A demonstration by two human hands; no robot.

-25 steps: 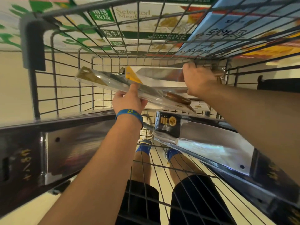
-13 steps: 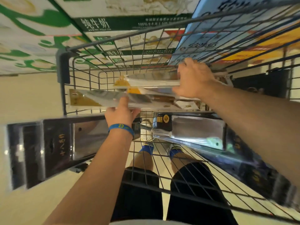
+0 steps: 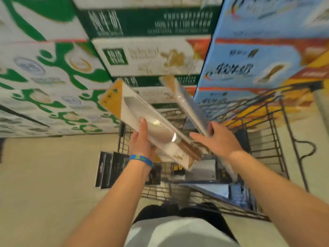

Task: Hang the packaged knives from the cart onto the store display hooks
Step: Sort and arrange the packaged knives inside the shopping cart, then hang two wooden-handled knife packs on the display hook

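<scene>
right fingers (image 3: 211, 129) hidden (probably behind package (image 3: 185, 102))

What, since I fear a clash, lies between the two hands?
Head view: the handle end of the left hand's knife pack lies between the hands; the right hand holds a second pack.

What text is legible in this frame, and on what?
None reads cleanly; motion blur.
Green carton: white print blurred, perhaps "100%".
Blue carton: large characters blurred.
Blue wristband: yellow mark unreadable.
Knife packages: print too small.
</scene>
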